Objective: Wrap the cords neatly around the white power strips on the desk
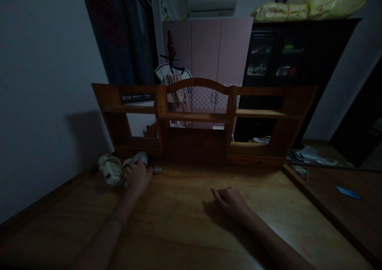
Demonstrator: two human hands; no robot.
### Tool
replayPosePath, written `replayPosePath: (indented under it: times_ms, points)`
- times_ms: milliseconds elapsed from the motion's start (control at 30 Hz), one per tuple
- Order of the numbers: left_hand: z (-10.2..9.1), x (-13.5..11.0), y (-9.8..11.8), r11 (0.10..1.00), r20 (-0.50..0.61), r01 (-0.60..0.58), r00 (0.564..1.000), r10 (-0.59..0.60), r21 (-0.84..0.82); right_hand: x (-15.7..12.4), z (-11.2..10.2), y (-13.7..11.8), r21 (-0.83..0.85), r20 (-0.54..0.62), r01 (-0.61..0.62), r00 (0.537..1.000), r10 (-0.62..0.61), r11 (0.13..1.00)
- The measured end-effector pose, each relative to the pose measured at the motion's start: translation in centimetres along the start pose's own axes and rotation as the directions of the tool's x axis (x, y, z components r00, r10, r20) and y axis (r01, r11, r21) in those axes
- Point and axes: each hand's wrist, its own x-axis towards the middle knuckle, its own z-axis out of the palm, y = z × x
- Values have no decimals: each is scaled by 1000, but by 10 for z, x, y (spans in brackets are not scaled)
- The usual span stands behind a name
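The room is dim. My left hand [136,177] reaches to the far left of a wooden desk [191,222] and rests on a pale bundle [115,170] that looks like a coiled cable or power strip; its fingers curl over a whitish piece there. My right hand [231,200] lies on the bare desk top near the middle, knuckles up, fingers curled under loosely, with nothing visible in it. A small object [157,169] sits just right of the bundle.
A wooden shelf unit [197,119] with open cubbies stands along the desk's back edge. A wall runs at the left. Behind are a pink wardrobe [209,51], a dark cabinet [286,63] and a lower surface [347,192] with a blue item at the right.
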Motion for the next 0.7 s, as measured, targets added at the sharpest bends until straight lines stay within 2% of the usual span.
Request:
replayPosePath:
  times_ms: [67, 233, 567, 700]
  points:
    - [4, 2, -2, 1000, -12, 23, 1000, -22, 16, 0, 1, 0, -4, -2, 2, 1000, -2, 1000]
    - [11, 8, -11, 996, 107, 87, 990, -88, 20, -1, 0, -2, 9, -5, 15, 1000, -15, 1000]
    - [22, 17, -24, 995, 187, 99, 978, -94, -17, 0, 1, -1, 1, 30, 8, 1000, -8, 1000]
    - [23, 16, -24, 995, 174, 95, 981, -89, -27, -1, 2, 0, 12, 35, 9, 999, -9, 1000]
